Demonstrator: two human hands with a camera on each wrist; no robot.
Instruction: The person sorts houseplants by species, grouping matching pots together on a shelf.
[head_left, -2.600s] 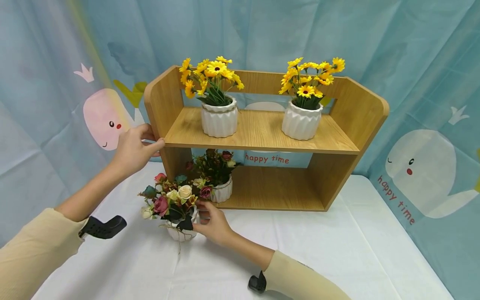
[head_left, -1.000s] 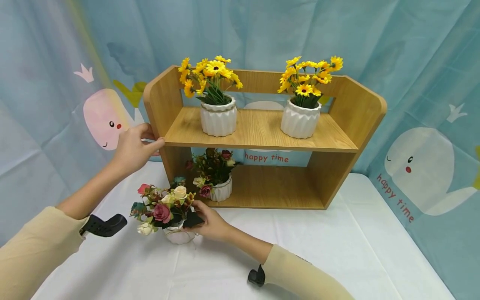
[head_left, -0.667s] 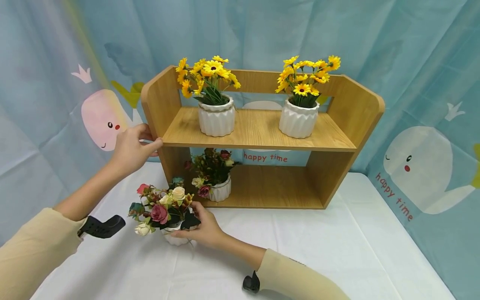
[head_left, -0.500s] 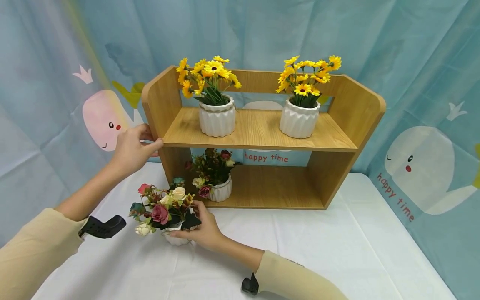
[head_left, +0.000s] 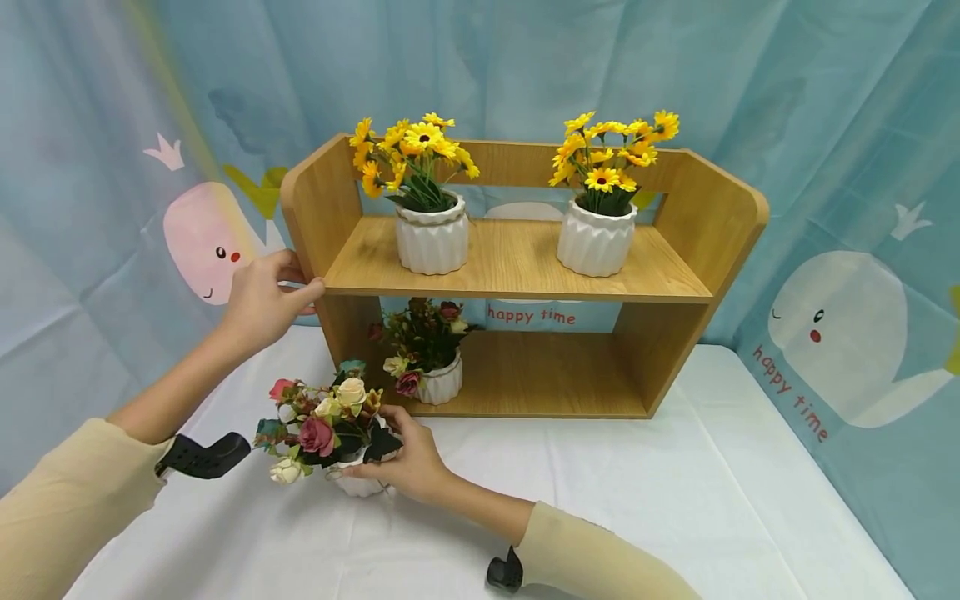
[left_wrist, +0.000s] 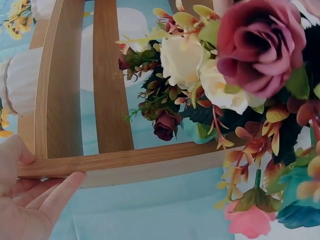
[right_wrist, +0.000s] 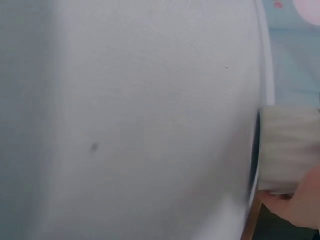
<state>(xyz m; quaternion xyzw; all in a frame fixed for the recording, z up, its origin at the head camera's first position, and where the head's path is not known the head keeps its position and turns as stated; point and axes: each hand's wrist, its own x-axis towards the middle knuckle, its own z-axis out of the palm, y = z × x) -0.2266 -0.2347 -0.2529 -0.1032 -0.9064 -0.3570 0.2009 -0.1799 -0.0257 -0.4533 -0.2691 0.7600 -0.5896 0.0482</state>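
My left hand (head_left: pixel 264 298) grips the left side panel of a two-tier wooden shelf (head_left: pixel 517 292), with the thumb at the front edge by the upper board. In the left wrist view the fingers (left_wrist: pixel 60 192) wrap the panel's outer face. In front of the shelf's lower left corner, my right hand (head_left: pixel 412 460) holds a white pot of mixed artificial roses (head_left: pixel 317 435), thumb across the front and fingers round the right side. Its blooms lean left over the pot's rim. The right wrist view catches the fluted white pot (right_wrist: pixel 287 150) with the thumb (right_wrist: pixel 305 200) against it.
Another potted rose arrangement (head_left: pixel 441 382) stands at the left of the lower tier. Two white pots of yellow daisies, one left (head_left: pixel 432 239) and one right (head_left: pixel 596 239), stand on the upper tier. A white cloth (head_left: pixel 600 492) covers the table; a blue patterned curtain (head_left: pixel 525 67) hangs behind.
The right hand has shifted the rose pot slightly left and nearer to me, away from the shelf, and its thumb has come round the pot's front. The left hand keeps its hold on the panel.
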